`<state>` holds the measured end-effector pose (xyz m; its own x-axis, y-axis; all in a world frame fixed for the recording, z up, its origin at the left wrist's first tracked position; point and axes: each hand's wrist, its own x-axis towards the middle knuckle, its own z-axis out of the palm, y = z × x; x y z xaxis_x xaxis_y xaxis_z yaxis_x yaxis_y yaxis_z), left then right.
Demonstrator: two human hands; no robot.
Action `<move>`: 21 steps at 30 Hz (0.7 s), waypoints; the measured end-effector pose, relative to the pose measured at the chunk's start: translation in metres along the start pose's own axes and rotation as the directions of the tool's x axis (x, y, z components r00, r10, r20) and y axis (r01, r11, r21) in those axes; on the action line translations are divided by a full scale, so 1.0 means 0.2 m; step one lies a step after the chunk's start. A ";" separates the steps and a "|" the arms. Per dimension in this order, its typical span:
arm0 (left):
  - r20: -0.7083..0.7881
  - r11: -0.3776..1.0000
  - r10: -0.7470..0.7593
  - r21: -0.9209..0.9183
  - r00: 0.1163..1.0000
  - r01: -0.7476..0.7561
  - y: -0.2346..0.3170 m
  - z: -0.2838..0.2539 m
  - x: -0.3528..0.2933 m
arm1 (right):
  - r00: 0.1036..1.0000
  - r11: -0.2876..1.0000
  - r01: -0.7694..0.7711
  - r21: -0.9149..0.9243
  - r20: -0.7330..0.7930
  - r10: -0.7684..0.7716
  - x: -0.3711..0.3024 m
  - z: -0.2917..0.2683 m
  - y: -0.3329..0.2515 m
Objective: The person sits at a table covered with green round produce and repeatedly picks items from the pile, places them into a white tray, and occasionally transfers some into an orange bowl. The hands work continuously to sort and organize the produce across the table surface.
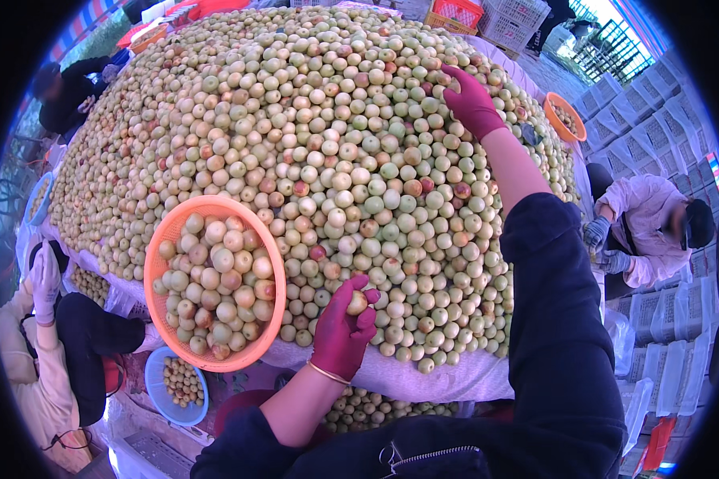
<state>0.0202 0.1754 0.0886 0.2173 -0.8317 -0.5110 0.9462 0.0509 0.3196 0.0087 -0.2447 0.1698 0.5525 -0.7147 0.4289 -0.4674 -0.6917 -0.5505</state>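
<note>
A large heap of round pale-green fruits with reddish-brown patches, which look like jujubes [319, 144], spreads in front of me. My left hand [343, 331], in a dark red glove, is closed around one jujube [357, 302] at the heap's near edge. Farther off to the right, my right hand [471, 104] in a matching glove reaches low over the fruit. Its index finger and thumb are apart, and I see nothing between them. Left of my left hand, an orange plastic basket [277, 315] full of jujubes rests on the heap's near edge.
A blue basket [153, 375] of fruit stands low at left. Another orange basket [581, 132] sits at the far right edge. People work at the right [647, 227], left [48, 343] and far left [68, 92]. Grey crates [655, 120] are stacked at right.
</note>
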 end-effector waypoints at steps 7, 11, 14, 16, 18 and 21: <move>0.180 0.980 0.186 -0.109 0.966 -0.168 -0.01 0.02 0.03 | 0.961 0.980 -0.006 -0.198 0.271 0.061 0.18 0.05 0.29; 0.241 0.956 0.194 -0.263 0.951 -0.128 -0.02 0.02 0.02 | 0.918 0.993 -0.017 -0.116 0.391 0.062 0.16 0.18 0.30; 0.254 0.975 0.191 -0.162 0.948 -0.153 -0.02 0.01 0.01 | 0.918 0.927 0.159 -0.341 0.397 -0.012 0.07 0.20 0.24; 0.215 0.983 0.117 -0.166 0.970 -0.081 -0.02 0.00 0.00 | 0.946 0.975 0.114 -0.192 0.319 -0.048 -0.02 0.17 0.14; 0.191 0.991 0.105 -0.103 0.976 -0.087 -0.02 -0.01 0.00 | 0.941 0.983 -0.119 0.141 0.332 0.066 -0.15 0.08 0.00; 0.187 0.940 0.249 0.191 0.950 -0.284 -0.04 -0.02 0.00 | 0.888 0.738 -0.403 0.542 0.428 0.170 -0.46 -0.03 -0.21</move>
<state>0.0134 0.1770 0.0818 0.3973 -0.8812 -0.2563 0.7815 0.1785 0.5978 -0.0275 -0.1509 0.1572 0.7064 -0.7076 -0.0194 -0.1932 -0.1663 -0.9670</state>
